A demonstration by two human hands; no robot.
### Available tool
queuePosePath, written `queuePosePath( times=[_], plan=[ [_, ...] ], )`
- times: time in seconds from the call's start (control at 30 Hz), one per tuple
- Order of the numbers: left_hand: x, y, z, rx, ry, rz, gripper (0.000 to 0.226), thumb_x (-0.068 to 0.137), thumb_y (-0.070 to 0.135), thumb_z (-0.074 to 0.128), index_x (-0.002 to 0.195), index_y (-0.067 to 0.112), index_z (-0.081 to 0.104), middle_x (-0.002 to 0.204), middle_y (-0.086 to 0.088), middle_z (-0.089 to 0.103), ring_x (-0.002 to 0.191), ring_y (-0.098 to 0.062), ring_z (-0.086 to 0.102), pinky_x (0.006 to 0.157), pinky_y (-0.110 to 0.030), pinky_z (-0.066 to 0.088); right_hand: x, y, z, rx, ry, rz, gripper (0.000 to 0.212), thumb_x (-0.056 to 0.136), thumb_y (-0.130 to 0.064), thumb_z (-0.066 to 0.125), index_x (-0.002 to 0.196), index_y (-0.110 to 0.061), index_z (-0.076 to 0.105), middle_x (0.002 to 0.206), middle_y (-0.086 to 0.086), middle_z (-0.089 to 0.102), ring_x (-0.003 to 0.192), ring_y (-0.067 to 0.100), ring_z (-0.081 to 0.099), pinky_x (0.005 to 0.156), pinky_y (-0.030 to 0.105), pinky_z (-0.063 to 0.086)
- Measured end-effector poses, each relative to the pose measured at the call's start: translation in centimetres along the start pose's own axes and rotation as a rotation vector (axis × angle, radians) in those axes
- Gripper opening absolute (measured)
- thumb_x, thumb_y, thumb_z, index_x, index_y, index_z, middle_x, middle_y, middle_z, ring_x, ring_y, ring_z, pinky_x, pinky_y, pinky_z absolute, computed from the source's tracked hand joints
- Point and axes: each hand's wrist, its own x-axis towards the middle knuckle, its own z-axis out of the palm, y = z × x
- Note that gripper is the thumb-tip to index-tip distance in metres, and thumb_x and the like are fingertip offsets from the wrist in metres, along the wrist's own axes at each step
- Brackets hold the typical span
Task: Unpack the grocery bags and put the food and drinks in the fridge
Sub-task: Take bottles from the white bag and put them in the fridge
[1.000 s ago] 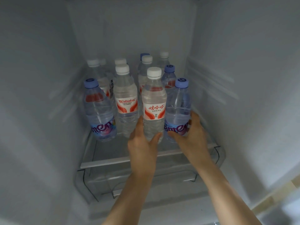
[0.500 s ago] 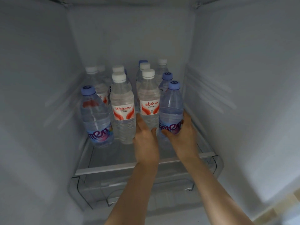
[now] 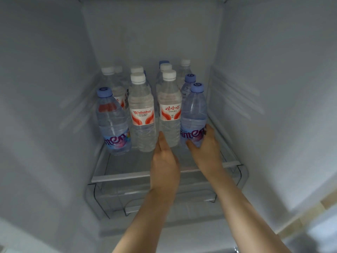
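Several water bottles stand in rows on the glass shelf (image 3: 127, 161) inside the fridge. My left hand (image 3: 164, 159) rests at the base of a white-capped bottle with a red label (image 3: 169, 114), fingers loose against its left side. My right hand (image 3: 206, 148) wraps the lower part of a blue-capped bottle (image 3: 194, 114) at the right end of the front row. Another white-capped bottle (image 3: 142, 114) and another blue-capped bottle (image 3: 113, 121) stand to the left in the same row.
More bottles fill the back rows up to the fridge's rear wall. A clear drawer (image 3: 164, 196) sits below the shelf. White side walls with shelf rails (image 3: 235, 99) close in left and right. Bare glass lies in front of the row.
Both hands have pushed the two bottles farther back into line with the front row. My left hand has loosened from the white-capped bottle and slid down to its base.
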Motion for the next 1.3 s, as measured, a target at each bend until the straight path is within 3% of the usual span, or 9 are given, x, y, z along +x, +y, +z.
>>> queuePosePath(
  times=[0.13, 0.27, 0.37, 0.53, 0.7, 0.83, 0.97, 1.07, 1.3],
  plan=[
    [-2.3, -0.5, -2.2, -0.046, -0.084, -0.014, 0.053, 0.088, -0.002, 0.054, 0.139, 0.008, 0.047, 0.119, -0.018, 0.064, 0.102, -0.034, 0.063, 0.081, -0.032, 0.048, -2.8, -0.7, -1.1, -0.083, 0.018, 0.0, 0.042, 0.088, -0.011, 0.064, 0.127, -0.008, 0.05, 0.123, 0.009, 0.058, 0.106, 0.018, 0.055, 0.077, 0.014, 0.033],
    [-5.3, -0.5, -4.4, -0.139, -0.127, 0.078, 0.035, 0.086, 0.001, 0.057, 0.12, 0.007, 0.063, 0.112, -0.012, 0.068, 0.102, -0.029, 0.065, 0.087, -0.023, 0.042, -6.7, -1.2, -2.3, -0.163, 0.036, 0.006, 0.041, 0.088, -0.014, 0.062, 0.127, -0.01, 0.052, 0.124, 0.007, 0.06, 0.115, 0.023, 0.055, 0.088, 0.02, 0.036],
    [-8.2, -0.2, -6.3, -0.236, -0.155, 0.112, 0.031, 0.088, 0.0, 0.059, 0.117, 0.01, 0.064, 0.11, -0.004, 0.069, 0.101, -0.018, 0.065, 0.088, -0.016, 0.042, -10.8, -1.9, -3.3, -0.207, 0.056, -0.017, 0.037, 0.089, -0.015, 0.061, 0.125, -0.009, 0.055, 0.12, 0.006, 0.061, 0.113, 0.02, 0.056, 0.087, 0.011, 0.031],
    [-14.2, -0.6, -9.4, -0.329, -0.255, 0.142, 0.026, 0.089, 0.002, 0.06, 0.112, 0.014, 0.065, 0.098, 0.006, 0.072, 0.085, -0.008, 0.068, 0.08, -0.017, 0.05, -19.5, -1.9, -5.0, -0.222, 0.149, -0.038, 0.029, 0.087, -0.008, 0.062, 0.116, -0.006, 0.06, 0.108, 0.006, 0.065, 0.104, 0.019, 0.061, 0.091, 0.017, 0.04],
    [-21.6, -1.8, -11.2, -0.356, -0.5, 0.107, 0.024, 0.092, 0.008, 0.058, 0.112, 0.02, 0.065, 0.084, 0.016, 0.068, 0.079, -0.005, 0.066, 0.073, -0.015, 0.052, -29.9, -0.9, -7.2, -0.269, 0.138, 0.107, 0.029, 0.089, -0.011, 0.063, 0.118, -0.01, 0.058, 0.108, -0.002, 0.065, 0.104, 0.004, 0.058, 0.089, 0.009, 0.039],
    [-28.1, -2.0, -12.0, -0.339, -0.699, 0.152, 0.022, 0.093, 0.013, 0.058, 0.111, 0.022, 0.067, 0.079, 0.012, 0.07, 0.078, 0.0, 0.066, 0.071, -0.01, 0.05, -38.1, 0.0, -9.6, -0.324, 0.149, 0.235, 0.03, 0.089, -0.014, 0.063, 0.118, -0.01, 0.058, 0.104, -0.003, 0.066, 0.102, 0.006, 0.061, 0.089, 0.021, 0.046],
    [-34.3, -1.8, -12.4, -0.3, -0.893, 0.265, 0.021, 0.092, 0.013, 0.06, 0.109, 0.021, 0.068, 0.078, 0.009, 0.069, 0.073, -0.002, 0.066, 0.066, -0.018, 0.054, -45.8, 0.3, -12.6, -0.352, 0.177, 0.447, 0.027, 0.093, -0.021, 0.055, 0.12, -0.021, 0.055, 0.11, -0.012, 0.063, 0.105, -0.003, 0.056, 0.091, 0.008, 0.04],
    [-38.0, -0.9, -12.3, -0.286, -1.08, 0.334, 0.023, 0.093, 0.019, 0.059, 0.113, 0.028, 0.065, 0.08, 0.012, 0.069, 0.075, -0.002, 0.065, 0.069, -0.025, 0.057, -51.5, 0.7, -14.7, -0.37, 0.244, 0.588, 0.03, 0.092, -0.022, 0.056, 0.122, -0.025, 0.055, 0.108, -0.016, 0.062, 0.104, -0.003, 0.056, 0.093, 0.017, 0.043],
    [-45.7, 4.7, -11.1, -0.3, -1.493, 0.541, 0.022, 0.093, 0.024, 0.06, 0.112, 0.033, 0.063, 0.085, 0.02, 0.067, 0.085, 0.002, 0.063, 0.072, -0.019, 0.053, -63.9, 1.0, -21.1, -0.407, 0.415, 0.84, 0.032, 0.091, -0.016, 0.059, 0.122, -0.021, 0.055, 0.103, -0.01, 0.063, 0.099, 0.005, 0.06, 0.09, 0.031, 0.05]
  ],
)
